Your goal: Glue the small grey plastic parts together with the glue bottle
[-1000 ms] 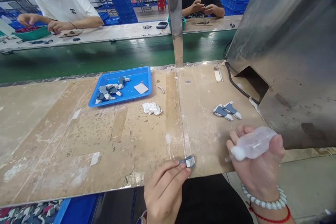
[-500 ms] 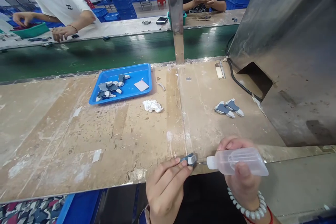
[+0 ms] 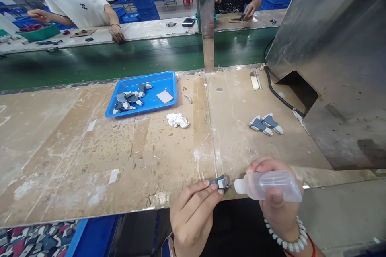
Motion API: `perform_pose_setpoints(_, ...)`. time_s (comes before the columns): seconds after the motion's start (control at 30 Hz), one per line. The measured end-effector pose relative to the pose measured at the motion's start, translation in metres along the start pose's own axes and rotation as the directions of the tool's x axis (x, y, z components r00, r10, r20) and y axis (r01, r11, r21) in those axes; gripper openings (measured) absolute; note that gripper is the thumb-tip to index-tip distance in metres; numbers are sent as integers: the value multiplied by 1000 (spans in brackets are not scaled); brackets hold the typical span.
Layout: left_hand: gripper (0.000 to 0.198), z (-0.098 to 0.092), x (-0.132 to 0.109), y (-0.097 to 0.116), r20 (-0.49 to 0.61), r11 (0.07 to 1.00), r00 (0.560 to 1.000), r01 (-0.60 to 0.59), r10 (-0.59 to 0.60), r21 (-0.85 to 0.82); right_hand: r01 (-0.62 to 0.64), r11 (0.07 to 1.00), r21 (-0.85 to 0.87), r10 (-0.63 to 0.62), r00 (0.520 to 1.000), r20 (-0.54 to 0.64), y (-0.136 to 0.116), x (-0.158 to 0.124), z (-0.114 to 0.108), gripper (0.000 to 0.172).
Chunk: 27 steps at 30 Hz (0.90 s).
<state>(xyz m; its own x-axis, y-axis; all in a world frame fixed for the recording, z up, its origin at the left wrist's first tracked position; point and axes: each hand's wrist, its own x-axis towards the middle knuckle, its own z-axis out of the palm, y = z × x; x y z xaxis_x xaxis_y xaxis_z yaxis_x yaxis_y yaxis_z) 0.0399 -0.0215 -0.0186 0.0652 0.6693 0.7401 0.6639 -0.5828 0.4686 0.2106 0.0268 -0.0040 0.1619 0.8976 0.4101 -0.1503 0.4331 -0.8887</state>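
Observation:
My left hand (image 3: 193,217) pinches a small grey-and-white part (image 3: 220,181) at the near edge of the worn wooden bench (image 3: 90,156). My right hand (image 3: 276,204) is closed round a clear squeeze bottle (image 3: 268,185) lying sideways, its nozzle pointing left and almost touching the part. Two finished-looking grey parts (image 3: 265,124) lie on the bench farther back on the right. A blue tray (image 3: 163,106) at the bench's far side holds several grey parts and a white card.
A crumpled white tissue (image 3: 177,120) lies below the tray. A large steel housing (image 3: 334,56) with a black cable fills the right. A steel post (image 3: 207,20) stands behind the bench, then a green conveyor (image 3: 120,58). Two other people work at the far table.
My right hand has swung the bottle down from an upturned hold to a sideways one and brought its nozzle to the part. My left hand kept its pinch.

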Motion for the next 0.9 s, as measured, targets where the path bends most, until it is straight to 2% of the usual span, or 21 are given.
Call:
perform_pose_setpoints(0.43, 29, 2, 5, 2, -42, 999, 999, -21, 22, 30, 38, 999, -12, -38, 999, 9, 2, -1, -2, 33)
perform_pose_setpoints(0.53, 32, 0, -2, 0, -43, 997, 998, -43, 46, 70, 31, 995, 97, -24, 997, -77, 2, 1, -1, 33)
perform_pose_setpoints(0.67, 28, -5, -10, 1, 25, 987, 996, -88, 85, 134, -66, 966, 251, 130, 959, -250, 1, 9, 2, 29)
perform_pose_setpoints(0.77, 22, -9, -5, 3, 96, 993, 991, -96, 90, 62, -103, 959, 264, 180, 940, -289, 0, 11, 3, 29)
perform_pose_setpoints(0.9, 22, -12, 9, 5, 72, 998, 997, -25, 30, -63, -125, 957, 262, 201, 935, -291, -1, 10, 4, 29)
